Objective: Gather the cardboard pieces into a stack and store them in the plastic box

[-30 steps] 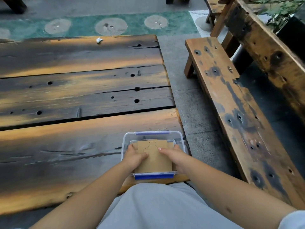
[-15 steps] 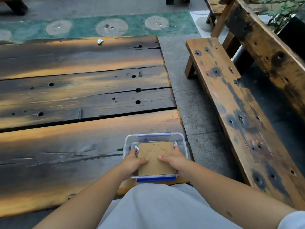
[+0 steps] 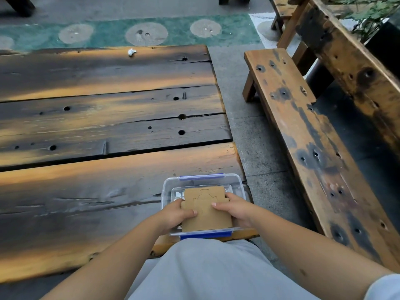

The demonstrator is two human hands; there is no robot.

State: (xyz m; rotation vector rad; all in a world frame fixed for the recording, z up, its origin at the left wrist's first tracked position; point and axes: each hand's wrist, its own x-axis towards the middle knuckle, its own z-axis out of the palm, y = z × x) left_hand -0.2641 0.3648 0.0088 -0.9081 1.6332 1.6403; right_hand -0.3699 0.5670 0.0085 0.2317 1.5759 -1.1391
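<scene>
A clear plastic box (image 3: 238, 180) with blue clips stands at the near right corner of the wooden table (image 3: 104, 174). A stack of brown cardboard pieces (image 3: 205, 210) sits inside the box, tilted a little toward me, with cut outlines on its top sheet. My left hand (image 3: 175, 215) grips the stack's left edge, thumb on top. My right hand (image 3: 234, 210) grips the right edge the same way. The fingers under the stack are hidden.
A small white crumpled scrap (image 3: 131, 52) lies near the table's far edge. A worn wooden bench (image 3: 307, 135) runs along the right, across a strip of grey paving. My lap in light grey fabric (image 3: 205, 271) is against the table's near edge.
Both hands have slid back along the stack toward me, and the cardboard has settled lower into the box.
</scene>
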